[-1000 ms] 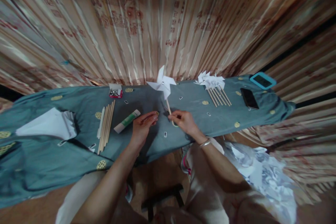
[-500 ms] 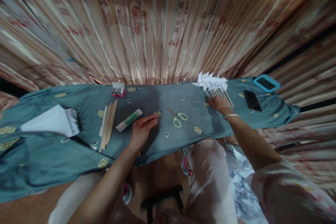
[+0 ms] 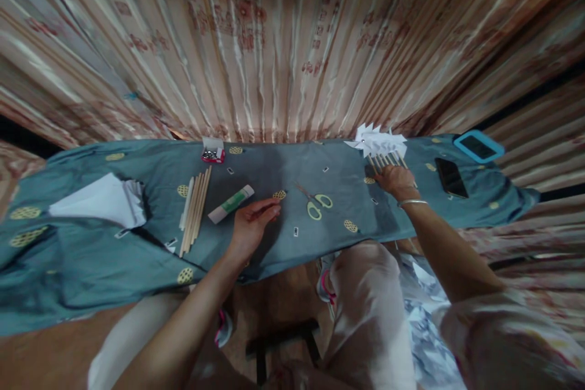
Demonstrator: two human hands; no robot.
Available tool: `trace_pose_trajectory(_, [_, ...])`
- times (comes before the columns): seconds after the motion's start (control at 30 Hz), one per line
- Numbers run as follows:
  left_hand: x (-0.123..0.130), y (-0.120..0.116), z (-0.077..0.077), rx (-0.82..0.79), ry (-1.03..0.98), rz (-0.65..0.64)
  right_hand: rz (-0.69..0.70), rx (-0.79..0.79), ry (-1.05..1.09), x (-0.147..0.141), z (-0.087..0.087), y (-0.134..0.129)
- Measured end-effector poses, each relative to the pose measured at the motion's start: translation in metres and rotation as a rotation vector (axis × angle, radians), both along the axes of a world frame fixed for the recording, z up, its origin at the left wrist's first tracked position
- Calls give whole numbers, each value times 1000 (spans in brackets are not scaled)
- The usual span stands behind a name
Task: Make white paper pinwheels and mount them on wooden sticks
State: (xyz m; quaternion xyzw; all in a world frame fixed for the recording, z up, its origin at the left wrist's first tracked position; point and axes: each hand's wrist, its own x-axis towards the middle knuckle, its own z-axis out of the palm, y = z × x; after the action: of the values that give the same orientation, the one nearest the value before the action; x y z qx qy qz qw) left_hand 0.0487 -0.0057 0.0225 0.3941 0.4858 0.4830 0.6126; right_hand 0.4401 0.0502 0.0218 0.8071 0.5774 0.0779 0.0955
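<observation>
My left hand (image 3: 252, 226) is over the middle of the cloth beside a glue stick (image 3: 232, 203), its thumb and fingertips drawn together. Whatever might be between them is too small to make out. To the right, my right hand (image 3: 397, 181) closes on the sticks of several white paper pinwheels (image 3: 381, 143), laid in an overlapping row near the cloth's far edge. Scissors with green handles (image 3: 319, 204) lie between my hands, blades partly apart.
Left of the glue stick lie wooden sticks (image 3: 197, 210) and a stack of folded white paper (image 3: 100, 201). A small red box of metal pins (image 3: 213, 152) stands behind. A black phone (image 3: 451, 177) and a blue-framed device (image 3: 479, 146) lie at right. A curtain (image 3: 274, 42) hangs behind.
The view has shifted slightly, so the table things sit a little further right. My right hand stays at the pinwheel sticks. My left thumb and fingertips look closer together.
</observation>
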Motion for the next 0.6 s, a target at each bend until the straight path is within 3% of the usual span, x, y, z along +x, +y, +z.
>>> trace_pose_trajectory(0.07, [-1, -3, 3, 9, -12, -16, -7, -4, -13, -19, 4, -6])
trace_pose_trajectory(0.37, [-17, -22, 21, 66, 32, -69, 325, 79, 233, -138, -3, -23])
trace_pose_trajectory(0.43, [-21, -30, 35, 92, 64, -110, 438, 126, 331, -167, -8, -26])
trace_pose_trajectory(0.6, [-33, -60, 89, 173, -39, -206, 720, 242, 600, -232, -38, -42])
